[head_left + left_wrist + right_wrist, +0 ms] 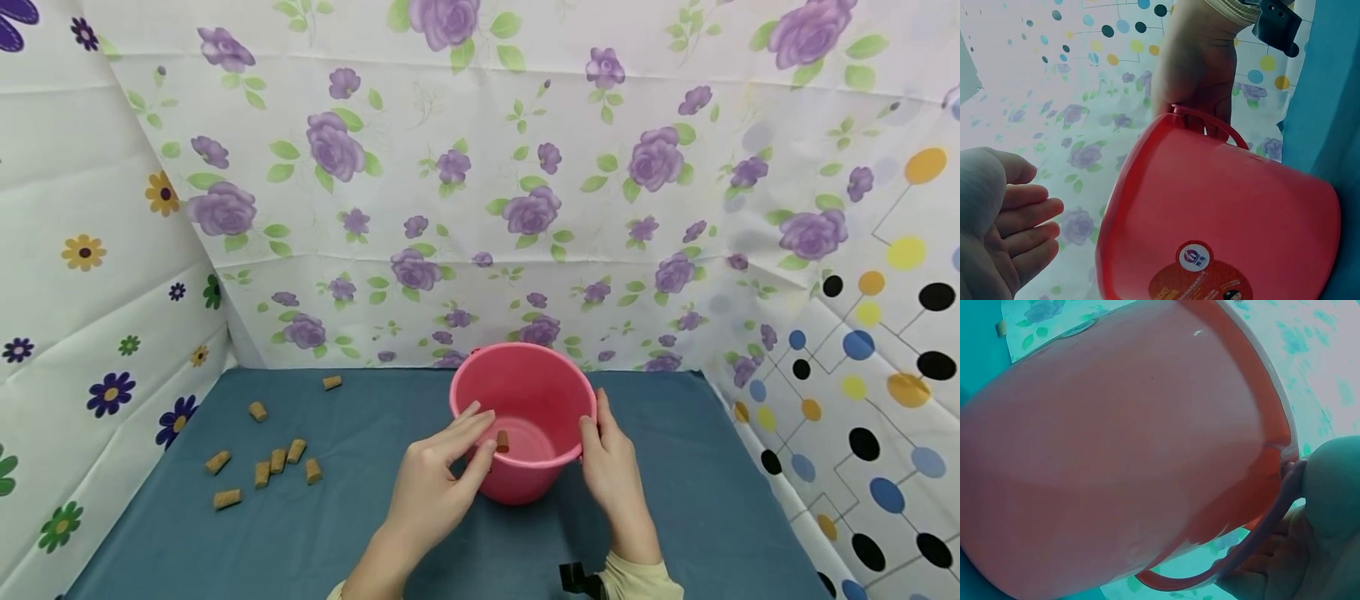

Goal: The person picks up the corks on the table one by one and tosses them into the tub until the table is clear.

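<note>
Insp. note: pink bucket [522, 490] at ctr-rear of blue cloth [390, 417], mouth up. R hand [617, 471] grips bucket at its R rim, by the handle [1266, 528]. L hand [441, 479] over near-L rim, fingers extended, nothing held. One cork [502, 442] within bucket mouth; can't tell if on btm. Eight loose corks [278, 461] on cloth, L side, well apart from bucket.

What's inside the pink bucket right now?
One cork shows inside the pink bucket; whether it touches the bottom is unclear. The left hand covers part of the left side, and the near wall hides some of the floor.
</note>
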Motion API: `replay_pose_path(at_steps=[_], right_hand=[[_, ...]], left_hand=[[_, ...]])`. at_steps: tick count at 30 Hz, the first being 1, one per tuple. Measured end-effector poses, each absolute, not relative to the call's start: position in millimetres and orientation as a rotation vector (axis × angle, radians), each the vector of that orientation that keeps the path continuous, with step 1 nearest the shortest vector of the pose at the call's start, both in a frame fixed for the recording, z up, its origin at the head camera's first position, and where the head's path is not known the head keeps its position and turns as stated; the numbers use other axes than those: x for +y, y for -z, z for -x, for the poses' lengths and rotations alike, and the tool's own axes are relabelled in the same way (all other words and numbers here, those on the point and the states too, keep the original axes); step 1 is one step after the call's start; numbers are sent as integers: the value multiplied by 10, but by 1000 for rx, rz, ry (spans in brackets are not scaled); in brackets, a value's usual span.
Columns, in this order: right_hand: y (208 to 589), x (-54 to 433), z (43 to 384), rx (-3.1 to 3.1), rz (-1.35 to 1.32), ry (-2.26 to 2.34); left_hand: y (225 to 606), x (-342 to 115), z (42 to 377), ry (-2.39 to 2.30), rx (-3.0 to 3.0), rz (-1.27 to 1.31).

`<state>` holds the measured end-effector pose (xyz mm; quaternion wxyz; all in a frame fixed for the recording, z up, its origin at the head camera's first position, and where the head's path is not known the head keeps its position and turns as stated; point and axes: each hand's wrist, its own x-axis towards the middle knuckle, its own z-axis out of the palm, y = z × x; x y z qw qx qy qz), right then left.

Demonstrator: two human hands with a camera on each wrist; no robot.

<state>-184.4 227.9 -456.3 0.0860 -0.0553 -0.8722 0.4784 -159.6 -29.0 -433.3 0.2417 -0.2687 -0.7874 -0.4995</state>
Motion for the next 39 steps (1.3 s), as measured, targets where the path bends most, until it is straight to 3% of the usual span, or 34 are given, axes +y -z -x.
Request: replay_pose_path(at_steps=[11,39], right_hand=[[4569,2286,1833,-2594,147,-1424],[4601,2279,1845,-2575,166,-1457]], left_hand=[[4332,-532,1579,1282,-2121,692],[4851,-1793,1752,1026,-2440,199]])
